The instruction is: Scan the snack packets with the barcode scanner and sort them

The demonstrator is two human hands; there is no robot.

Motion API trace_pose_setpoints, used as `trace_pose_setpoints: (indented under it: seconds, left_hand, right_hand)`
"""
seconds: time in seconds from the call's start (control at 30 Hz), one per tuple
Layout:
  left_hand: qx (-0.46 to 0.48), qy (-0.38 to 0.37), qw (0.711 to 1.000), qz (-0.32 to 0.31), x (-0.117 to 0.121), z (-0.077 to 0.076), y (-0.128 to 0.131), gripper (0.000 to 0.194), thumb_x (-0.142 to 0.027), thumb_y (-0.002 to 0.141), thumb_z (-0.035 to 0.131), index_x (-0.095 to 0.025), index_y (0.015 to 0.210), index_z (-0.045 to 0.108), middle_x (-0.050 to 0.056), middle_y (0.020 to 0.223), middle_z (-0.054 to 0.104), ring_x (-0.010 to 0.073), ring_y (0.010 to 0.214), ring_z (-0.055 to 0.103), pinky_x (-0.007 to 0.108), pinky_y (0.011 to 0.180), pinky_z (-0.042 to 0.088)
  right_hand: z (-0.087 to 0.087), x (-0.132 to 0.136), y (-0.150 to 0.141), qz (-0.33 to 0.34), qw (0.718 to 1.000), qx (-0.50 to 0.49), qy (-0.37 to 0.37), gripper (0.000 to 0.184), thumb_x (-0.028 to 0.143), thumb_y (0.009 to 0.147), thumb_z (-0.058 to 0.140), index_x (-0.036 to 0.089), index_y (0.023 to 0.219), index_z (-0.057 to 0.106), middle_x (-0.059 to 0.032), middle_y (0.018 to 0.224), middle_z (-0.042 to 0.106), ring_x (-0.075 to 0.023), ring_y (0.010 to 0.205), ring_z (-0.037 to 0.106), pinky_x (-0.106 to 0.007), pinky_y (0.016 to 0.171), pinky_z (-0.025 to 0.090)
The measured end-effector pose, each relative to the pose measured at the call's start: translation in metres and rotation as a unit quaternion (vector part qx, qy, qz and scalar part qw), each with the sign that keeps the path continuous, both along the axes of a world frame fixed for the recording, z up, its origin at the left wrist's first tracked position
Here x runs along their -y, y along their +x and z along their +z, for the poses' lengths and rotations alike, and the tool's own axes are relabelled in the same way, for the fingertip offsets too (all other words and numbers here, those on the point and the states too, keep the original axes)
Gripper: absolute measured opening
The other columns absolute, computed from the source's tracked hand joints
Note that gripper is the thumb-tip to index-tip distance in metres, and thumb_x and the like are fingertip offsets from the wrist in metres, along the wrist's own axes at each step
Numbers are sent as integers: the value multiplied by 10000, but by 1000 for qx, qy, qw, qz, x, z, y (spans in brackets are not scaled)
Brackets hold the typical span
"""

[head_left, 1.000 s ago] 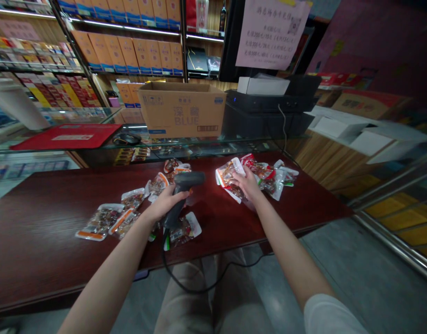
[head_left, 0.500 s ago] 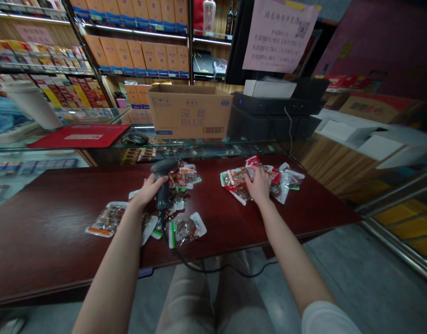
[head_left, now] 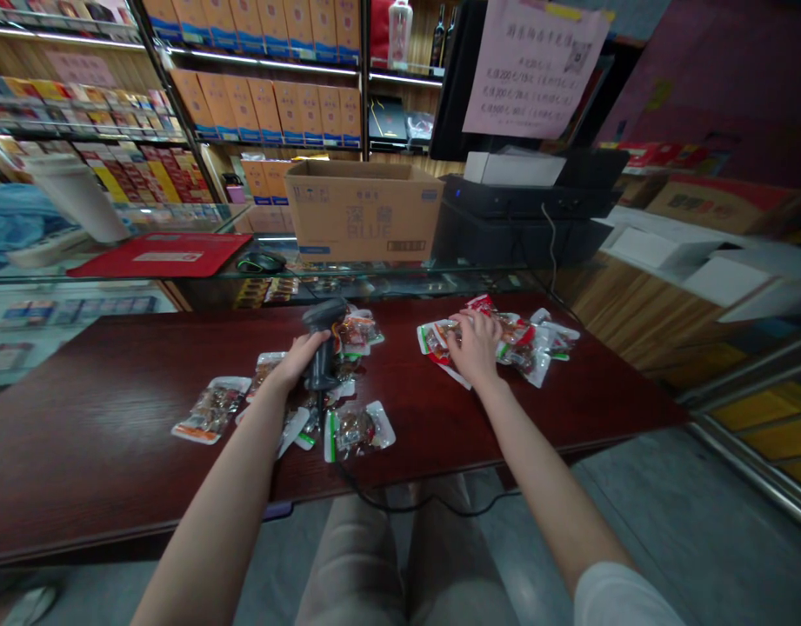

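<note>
A black barcode scanner is in my left hand, its head tilted up and its cable running down from the handle. Under and around it lie several clear snack packets, among them a green-edged packet in front and an orange-edged packet to the left. On the right side of the table, my right hand rests on a pile of snack packets, its thumb and fingers apart. The undersides of its fingers and what they touch are partly hidden.
Behind the dark red table stands a glass counter with a cardboard box, a computer mouse, a red folder and a black printer. The scanner cable hangs over the table's front edge.
The view has shifted slightly. My left hand still holds the barcode scanner; my right hand's fingers have moved a little over the pile, with the thumb further from the fingers.
</note>
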State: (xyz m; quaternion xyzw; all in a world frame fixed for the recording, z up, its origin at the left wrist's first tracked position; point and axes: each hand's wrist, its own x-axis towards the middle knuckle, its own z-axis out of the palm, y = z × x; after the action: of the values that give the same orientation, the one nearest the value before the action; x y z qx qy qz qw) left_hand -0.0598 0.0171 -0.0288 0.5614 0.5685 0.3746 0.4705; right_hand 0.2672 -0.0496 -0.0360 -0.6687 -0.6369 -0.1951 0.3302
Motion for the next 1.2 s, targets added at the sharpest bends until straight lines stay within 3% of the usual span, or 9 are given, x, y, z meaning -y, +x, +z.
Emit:
trace_pose_setpoints:
  seconds: [0.13,0.3,0.47,0.67,0.83,0.97,1.03,1.1,1.2]
  left_hand:
    - [80,-38,994,-67,8,-2,15,532,-661,636,639,-146,766,616,27,638,620,173,569,564,277,563,447]
    - [102,-43,988,-110,15,-7,30,519,-645,680,638,-143,813,625,21,679,622,159,589,558,258,546,424]
    - [115,-1,991,-70,19,5,30,462,-576,677,650,-160,874,618,10,682,612,162,602,563,260,545,438]
    - [105,34,993,-40,25,31,5,402,-535,637,661,-159,753,582,-26,564,515,124,495,483,238,453,378]
    - [100,8,995,-19,30,34,-2,396,-500,612,681,-153,768,572,-13,583,563,136,487,532,248,443,422]
    - [132,-28,991,-24,34,35,5,358,-462,630,663,-167,793,543,-23,560,554,155,490,573,272,462,471]
    - [137,-36,989,-34,36,36,9,348,-452,636,660,-171,797,531,-23,548,554,152,485,573,267,461,469]
    - [133,-38,989,-46,39,37,11,358,-459,637,661,-172,805,529,-16,550,567,149,478,568,260,454,459]
    - [125,-36,989,-73,42,36,15,382,-495,644,661,-172,799,528,2,565,592,151,482,571,254,447,442]
  right_hand:
    - [-4,3,-4,37,999,-15,-21,219,229,868,491,208,1041,624,-105,1161,618,-286,1124,482,-479,1063,244]
    - [-6,5,-9,72,996,-21,-48,235,225,861,492,220,1050,631,-104,1138,629,-298,1130,478,-482,1056,270]
    - [-6,8,-16,133,989,-47,-52,209,236,896,480,214,1026,643,-90,1103,658,-275,1106,511,-445,1027,317]
    - [0,-6,-40,183,970,-101,-122,189,301,914,529,202,995,668,-78,1011,713,-257,992,596,-402,909,406]
    - [4,-34,-73,185,946,-153,-217,279,469,870,610,208,895,706,-81,924,735,-233,842,644,-340,769,446]
    - [-2,-42,-86,175,950,-143,-217,215,407,858,626,205,803,674,-83,876,719,-237,831,642,-341,751,441]
    - [-6,-44,-84,183,943,-186,-209,171,368,836,634,211,772,620,-54,820,693,-220,796,641,-328,723,450]
    - [-10,-45,-77,205,915,-289,-194,171,364,811,627,223,762,544,-10,757,653,-192,727,645,-304,658,461]
    - [-10,-44,-60,259,803,-510,-166,251,395,771,618,241,799,422,54,726,601,-151,607,665,-268,563,475]
